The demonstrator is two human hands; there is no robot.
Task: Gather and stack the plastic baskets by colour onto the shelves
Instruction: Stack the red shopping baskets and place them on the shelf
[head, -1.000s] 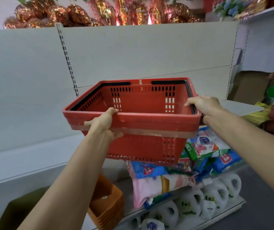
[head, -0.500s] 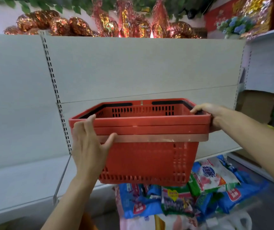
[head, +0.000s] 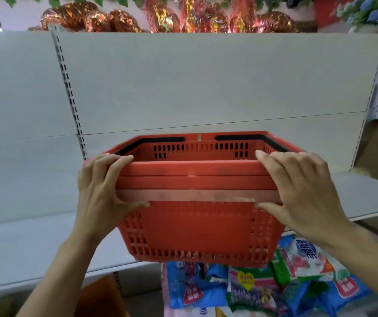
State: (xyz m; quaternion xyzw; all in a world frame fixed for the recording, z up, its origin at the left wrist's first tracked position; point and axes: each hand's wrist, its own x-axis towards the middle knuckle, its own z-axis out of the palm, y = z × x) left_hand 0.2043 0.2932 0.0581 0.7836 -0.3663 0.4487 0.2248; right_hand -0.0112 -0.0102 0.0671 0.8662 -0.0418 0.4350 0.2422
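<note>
Now, from the head camera, the red basket stack sits upright in front of the grey shelf, open top up, its long axis running left to right and parallel to the shelf edge. The left hand grips the near-left corner of the rims, fingers over the top, thumb under the lowest rim. The right hand grips the near-right corner the same way. Compared with half a second ago, the right hand has come from the far right rim to the near side. Below the shelf lie coloured packets.
</note>
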